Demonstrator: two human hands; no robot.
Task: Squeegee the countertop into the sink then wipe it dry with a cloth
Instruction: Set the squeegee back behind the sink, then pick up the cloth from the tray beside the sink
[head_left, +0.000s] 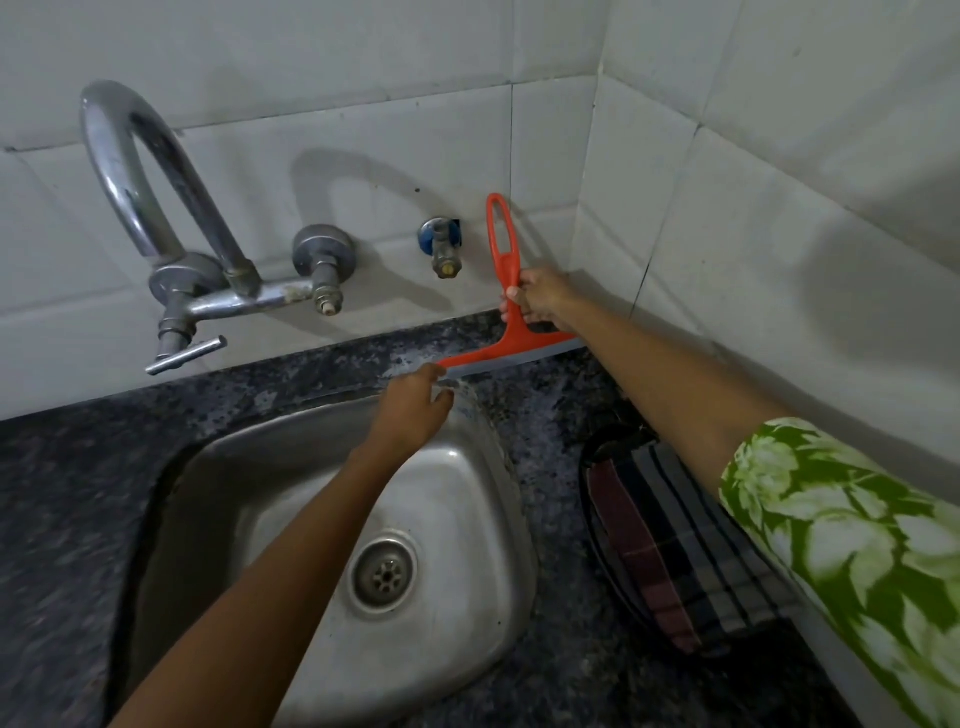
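The right hand (540, 299), reaching in from the right of the frame, has its fingers wrapped tight around the lower handle of an orange plastic squeegee with a grey rubber blade (506, 291). The blade lies along the dark speckled granite countertop (550, 405) just behind the stainless steel sink (467, 519), close under the white tiled wall (363, 156) at centre frame. The left hand (415, 410) stretches over the sink's back rim, fingers loosely spread, the fingertips touching or nearly touching the blade's left end; I cannot tell whether they grip it. A folded checked cloth in dark red, black and grey (670, 545) lies on the counter right of the sink, partly under the right arm and its green floral sleeve (857, 545). A curved chrome tap (171, 234) stands at upper left.
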